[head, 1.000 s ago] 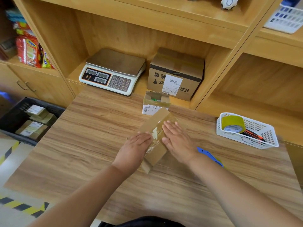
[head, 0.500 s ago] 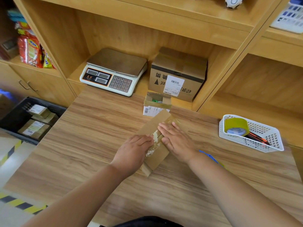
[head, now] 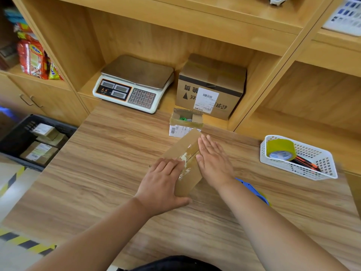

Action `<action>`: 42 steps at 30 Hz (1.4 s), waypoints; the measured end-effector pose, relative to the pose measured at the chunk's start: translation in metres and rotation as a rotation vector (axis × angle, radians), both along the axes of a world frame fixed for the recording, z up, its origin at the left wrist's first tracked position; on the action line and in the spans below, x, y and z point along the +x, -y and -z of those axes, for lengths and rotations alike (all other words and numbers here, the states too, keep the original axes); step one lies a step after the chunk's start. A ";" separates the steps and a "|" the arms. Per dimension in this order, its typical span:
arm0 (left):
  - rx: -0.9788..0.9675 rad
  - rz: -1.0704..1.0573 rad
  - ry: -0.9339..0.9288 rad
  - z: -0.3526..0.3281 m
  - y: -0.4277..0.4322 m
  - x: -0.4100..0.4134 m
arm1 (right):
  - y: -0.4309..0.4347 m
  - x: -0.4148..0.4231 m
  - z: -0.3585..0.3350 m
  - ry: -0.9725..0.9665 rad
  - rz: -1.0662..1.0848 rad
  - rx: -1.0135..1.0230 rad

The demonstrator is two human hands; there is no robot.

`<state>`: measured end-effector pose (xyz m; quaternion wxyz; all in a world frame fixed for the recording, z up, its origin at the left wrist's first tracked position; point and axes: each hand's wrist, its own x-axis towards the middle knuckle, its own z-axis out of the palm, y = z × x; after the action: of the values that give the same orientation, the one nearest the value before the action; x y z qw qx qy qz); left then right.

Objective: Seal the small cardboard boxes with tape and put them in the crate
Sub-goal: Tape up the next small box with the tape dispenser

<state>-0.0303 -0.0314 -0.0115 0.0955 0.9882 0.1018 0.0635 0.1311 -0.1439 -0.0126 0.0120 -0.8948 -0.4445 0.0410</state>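
A small brown cardboard box lies at an angle on the wooden table, with clear tape and torn white label residue along its top seam. My left hand lies over its near left part, thumb hooked round the near end. My right hand is pressed flat along the box's right edge, fingers straight and reaching its far corner. Behind it stands a second small box, its flaps open and something green inside. The black crate sits low at the left and holds several labelled small boxes.
A white basket at the right holds a yellow-green tape roll and an orange-black tool. A blue tool lies under my right forearm. On the shelf behind are a weighing scale and a larger taped carton.
My right hand has slid from the top seam to the box's right edge and further toward its far end. My left hand has stayed on the near left part.
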 end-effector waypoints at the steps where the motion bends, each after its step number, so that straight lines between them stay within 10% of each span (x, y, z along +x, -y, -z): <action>1: 0.013 0.004 -0.019 -0.001 0.000 0.000 | 0.000 -0.003 -0.001 -0.005 0.017 -0.009; 42: 0.223 -0.021 0.096 0.031 -0.030 -0.019 | 0.044 -0.037 0.014 0.126 -0.145 0.240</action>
<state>-0.0490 -0.0014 -0.0423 -0.0107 0.9874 0.0999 0.1226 0.0938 -0.1881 -0.0263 0.0877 -0.8533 -0.5095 -0.0679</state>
